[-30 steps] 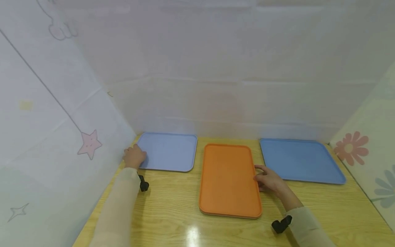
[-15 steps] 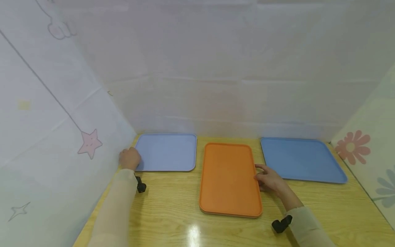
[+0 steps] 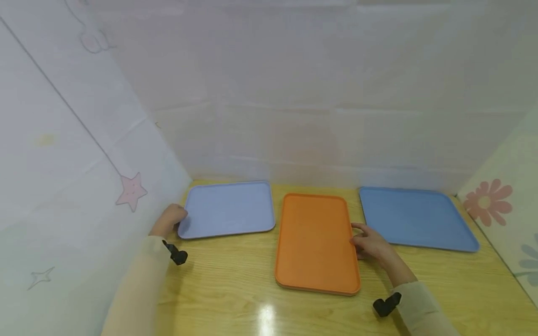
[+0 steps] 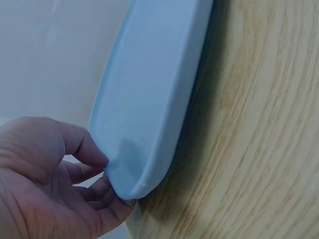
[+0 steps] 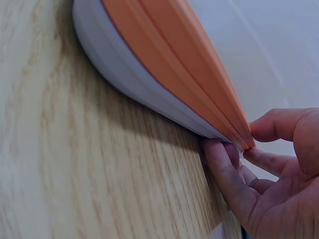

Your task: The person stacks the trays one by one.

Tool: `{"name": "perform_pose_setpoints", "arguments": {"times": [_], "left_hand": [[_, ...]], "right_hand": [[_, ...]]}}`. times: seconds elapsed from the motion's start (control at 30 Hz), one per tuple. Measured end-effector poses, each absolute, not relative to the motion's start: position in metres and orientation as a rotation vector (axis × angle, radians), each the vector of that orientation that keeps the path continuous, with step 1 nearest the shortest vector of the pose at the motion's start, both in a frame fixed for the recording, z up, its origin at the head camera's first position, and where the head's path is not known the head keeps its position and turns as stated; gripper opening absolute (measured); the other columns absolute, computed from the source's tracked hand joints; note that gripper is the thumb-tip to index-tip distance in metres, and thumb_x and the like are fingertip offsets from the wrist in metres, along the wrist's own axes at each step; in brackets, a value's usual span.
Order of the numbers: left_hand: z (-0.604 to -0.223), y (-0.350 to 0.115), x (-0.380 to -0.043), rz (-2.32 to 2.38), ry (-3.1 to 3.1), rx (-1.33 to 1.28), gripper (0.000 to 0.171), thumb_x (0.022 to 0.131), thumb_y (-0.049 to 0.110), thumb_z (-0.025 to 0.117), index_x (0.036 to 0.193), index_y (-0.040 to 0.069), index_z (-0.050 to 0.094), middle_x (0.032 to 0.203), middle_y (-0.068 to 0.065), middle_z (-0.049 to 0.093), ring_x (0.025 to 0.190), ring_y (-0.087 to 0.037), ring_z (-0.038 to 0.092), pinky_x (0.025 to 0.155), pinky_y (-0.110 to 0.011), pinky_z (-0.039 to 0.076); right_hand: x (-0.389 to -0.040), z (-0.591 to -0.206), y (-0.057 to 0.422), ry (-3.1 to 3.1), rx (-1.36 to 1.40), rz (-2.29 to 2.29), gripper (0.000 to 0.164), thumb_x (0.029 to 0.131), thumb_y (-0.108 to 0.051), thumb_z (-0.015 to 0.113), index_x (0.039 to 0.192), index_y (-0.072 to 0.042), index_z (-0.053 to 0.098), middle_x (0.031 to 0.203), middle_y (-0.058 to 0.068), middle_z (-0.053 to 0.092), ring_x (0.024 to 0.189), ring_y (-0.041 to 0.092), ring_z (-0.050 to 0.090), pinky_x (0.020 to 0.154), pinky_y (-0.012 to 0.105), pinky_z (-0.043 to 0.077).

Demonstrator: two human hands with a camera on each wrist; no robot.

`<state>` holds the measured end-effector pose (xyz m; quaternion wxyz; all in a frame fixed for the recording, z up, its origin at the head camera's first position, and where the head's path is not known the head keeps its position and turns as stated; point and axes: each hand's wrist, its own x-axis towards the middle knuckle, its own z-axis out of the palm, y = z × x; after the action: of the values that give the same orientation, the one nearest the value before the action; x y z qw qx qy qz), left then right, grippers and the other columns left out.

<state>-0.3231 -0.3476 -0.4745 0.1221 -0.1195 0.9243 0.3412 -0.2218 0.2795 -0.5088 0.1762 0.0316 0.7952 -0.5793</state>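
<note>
In the head view my left hand [image 3: 170,218] holds the left short end of a pale lavender-blue tray [image 3: 227,210], which lies slightly askew. The left wrist view shows the thumb on the tray's rim [image 4: 149,84] and the other fingers curled beneath it. My right hand [image 3: 371,245] grips the right long edge of an orange tray [image 3: 317,242] at the table's middle. Up close, the right thumb touches the orange rim [image 5: 199,64] and the fingers reach below. Beneath the orange lies a pale greyish tray layer [image 5: 119,69], stacked flush with it.
A darker blue tray [image 3: 418,219] lies at the back right of the wooden table [image 3: 222,284], just beyond my right hand. White printed sheets stand around as walls, with the left one [image 3: 84,210] close by my left arm and the back one [image 3: 286,116] behind the trays.
My left hand has moved left and a little nearer, and the lavender-blue tray has turned, its near left corner coming closer. The right hand and orange tray stay as they were.
</note>
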Motion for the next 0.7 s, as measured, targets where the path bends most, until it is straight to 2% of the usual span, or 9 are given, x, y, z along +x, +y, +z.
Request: {"name": "perform_pose_setpoints", "arguments": {"times": [0.1, 0.17, 0.3, 0.43, 0.53, 0.63, 0.7], "left_hand": [[-0.468, -0.350, -0.317, 1.098, 2.603, -0.391, 0.025, 0.094, 0.012, 0.044, 0.101, -0.012, 0.050, 0.092, -0.016, 0.050, 0.084, -0.028, 0.051, 0.072, -0.036, 0.050], [-0.464, -0.351, -0.315, 1.155, 2.557, -0.428, 0.040, 0.098, 0.017, 0.044, 0.120, -0.016, 0.050, 0.103, -0.019, 0.052, 0.093, -0.029, 0.053, 0.079, -0.039, 0.052], [-0.461, -0.351, -0.312, 1.280, 2.475, -0.480, 0.058, 0.102, 0.022, 0.042, 0.146, -0.015, 0.037, 0.124, -0.024, 0.050, 0.107, -0.031, 0.053, 0.091, -0.042, 0.054], [-0.457, -0.351, -0.304, 1.375, 2.402, -0.392, 0.061, 0.104, 0.019, 0.042, 0.153, -0.014, 0.024, 0.142, -0.033, 0.042, 0.119, -0.038, 0.055, 0.099, -0.048, 0.053], [-0.452, -0.351, -0.295, 1.436, 2.350, -0.330, 0.063, 0.105, 0.015, 0.043, 0.154, -0.013, 0.018, 0.146, -0.037, 0.036, 0.122, -0.042, 0.054, 0.099, -0.050, 0.053], [-0.449, -0.352, -0.286, 1.482, 2.325, -0.303, 0.065, 0.103, 0.013, 0.047, 0.155, -0.012, 0.017, 0.145, -0.036, 0.036, 0.117, -0.040, 0.057, 0.093, -0.046, 0.057], [-0.446, -0.352, -0.280, 1.511, 2.321, -0.295, 0.067, 0.102, 0.011, 0.051, 0.155, -0.011, 0.017, 0.144, -0.035, 0.039, 0.110, -0.034, 0.060, 0.088, -0.041, 0.059]], "right_hand": [[-0.222, -0.508, 0.280, 2.257, 0.073, -1.629, 0.070, 0.099, -0.009, 0.059, 0.159, -0.002, 0.024, 0.125, 0.026, 0.061, 0.086, 0.022, 0.066, 0.070, 0.038, 0.059], [-0.221, -0.507, 0.280, 2.255, 0.075, -1.625, 0.070, 0.099, -0.009, 0.059, 0.159, -0.002, 0.024, 0.125, 0.026, 0.061, 0.086, 0.022, 0.066, 0.071, 0.038, 0.060], [-0.221, -0.506, 0.280, 2.258, 0.080, -1.624, 0.070, 0.099, -0.009, 0.060, 0.159, -0.002, 0.024, 0.126, 0.026, 0.061, 0.086, 0.022, 0.066, 0.071, 0.038, 0.059], [-0.221, -0.506, 0.280, 2.250, 0.082, -1.629, 0.070, 0.099, -0.008, 0.060, 0.159, -0.002, 0.024, 0.127, 0.026, 0.060, 0.087, 0.023, 0.067, 0.071, 0.039, 0.059], [-0.221, -0.507, 0.281, 2.238, 0.083, -1.636, 0.070, 0.099, -0.008, 0.060, 0.159, -0.002, 0.024, 0.129, 0.027, 0.059, 0.089, 0.023, 0.067, 0.072, 0.039, 0.060], [-0.221, -0.507, 0.281, 2.233, 0.089, -1.645, 0.070, 0.099, -0.008, 0.060, 0.159, -0.003, 0.024, 0.129, 0.027, 0.059, 0.088, 0.023, 0.067, 0.071, 0.039, 0.060], [-0.221, -0.507, 0.280, 2.226, 0.088, -1.650, 0.071, 0.099, -0.009, 0.060, 0.159, -0.003, 0.024, 0.128, 0.026, 0.059, 0.088, 0.023, 0.067, 0.071, 0.039, 0.060]]}}
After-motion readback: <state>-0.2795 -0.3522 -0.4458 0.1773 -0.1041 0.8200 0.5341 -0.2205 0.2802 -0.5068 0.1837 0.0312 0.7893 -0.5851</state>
